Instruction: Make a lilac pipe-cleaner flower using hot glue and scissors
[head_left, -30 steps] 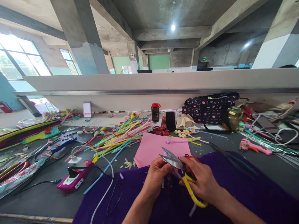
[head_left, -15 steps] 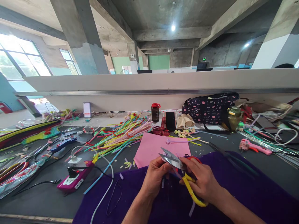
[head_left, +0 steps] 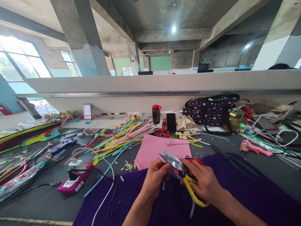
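My right hand (head_left: 203,179) is closed around the scissors (head_left: 172,161), which have yellow and red handles. Their blades point up and left, only slightly apart. Just below the blade tips, my left hand (head_left: 156,174) pinches a thin lilac stem, mostly hidden by fingers and blades; it looks like a chenille stem. A pale lilac strip (head_left: 192,209) hangs beneath the scissors' yellow handle. Under both hands lies a dark purple cloth (head_left: 131,201), and a pink sheet (head_left: 150,150) lies just beyond them.
A heap of coloured chenille stems (head_left: 127,135) lies to the left, near a magenta power strip (head_left: 76,180) with cables. Behind stand a red-capped bottle (head_left: 156,114), a phone (head_left: 171,122) and a patterned bag (head_left: 209,110). A pink glue gun (head_left: 256,148) lies at right.
The scissor blades have drawn closer together near my left fingertips. Both hands stay in nearly the same place, and the view has shifted very slightly.
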The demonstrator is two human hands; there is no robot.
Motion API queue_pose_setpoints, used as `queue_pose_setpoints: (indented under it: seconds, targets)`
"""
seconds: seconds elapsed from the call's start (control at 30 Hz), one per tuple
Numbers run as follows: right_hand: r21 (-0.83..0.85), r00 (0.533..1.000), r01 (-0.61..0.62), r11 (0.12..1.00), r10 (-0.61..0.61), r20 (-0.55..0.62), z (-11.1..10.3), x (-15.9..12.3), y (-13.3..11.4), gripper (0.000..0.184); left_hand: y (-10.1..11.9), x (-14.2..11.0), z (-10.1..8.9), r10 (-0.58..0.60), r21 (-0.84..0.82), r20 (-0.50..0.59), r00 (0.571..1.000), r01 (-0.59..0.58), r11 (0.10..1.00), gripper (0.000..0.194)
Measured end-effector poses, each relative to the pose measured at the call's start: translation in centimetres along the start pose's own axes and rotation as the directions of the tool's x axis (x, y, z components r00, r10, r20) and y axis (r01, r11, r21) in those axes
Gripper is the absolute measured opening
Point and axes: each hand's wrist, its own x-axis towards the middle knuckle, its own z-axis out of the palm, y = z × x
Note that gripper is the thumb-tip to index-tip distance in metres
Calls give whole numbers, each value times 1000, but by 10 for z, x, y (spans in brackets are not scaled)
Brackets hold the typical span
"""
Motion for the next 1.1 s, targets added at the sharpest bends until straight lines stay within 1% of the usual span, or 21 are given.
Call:
queue_pose_setpoints:
  seconds: [0.17,0.23,0.3,0.4,0.43,0.5,0.57,0.63,0.7,0.83,0.93,1.03,1.1]
  targets:
    - [25,1000,-12,1000,12,-5,1,-1,1,58,1,0,0,-4,-12,-27,1000,3,1000,16]
    - [90,999,-30,995,31,-11,-1,1,-2,57,2,0,0,-5,-27,-29,1000,4,1000,15]
    - [202,995,-96,975,97,9,-4,4,-6,54,4,1,0,-24,-66,-23,999,22,998,15]
    - [390,971,-238,889,224,83,-9,7,-10,47,6,1,-1,-54,-154,6,999,55,987,15]
    - [446,963,-266,854,251,95,-10,8,-10,45,6,1,-1,-61,-178,19,998,63,982,16]
    - [540,952,-294,789,291,94,-11,9,-8,43,7,2,-1,-72,-211,49,996,81,974,16]
    - [590,942,-308,747,325,80,-11,9,-6,42,7,2,-1,-82,-228,68,994,96,969,16]
    - [588,940,-307,749,337,62,-9,9,-4,43,7,1,-1,-89,-234,74,993,104,967,16]
    - [545,943,-297,784,329,40,-8,8,-4,45,6,1,-1,-97,-232,76,992,112,966,16]
    - [422,956,-278,863,290,38,-6,7,-11,50,6,0,0,-108,-234,95,990,127,964,17]
    - [350,967,-244,904,254,20,-5,6,-16,55,6,0,2,-120,-246,80,990,137,960,17]
    - [348,970,-231,909,242,13,-3,6,-18,57,6,0,3,-111,-270,49,993,120,955,17]
    - [368,969,-234,900,246,16,-1,5,-17,57,5,0,3,-91,-276,52,994,102,956,16]
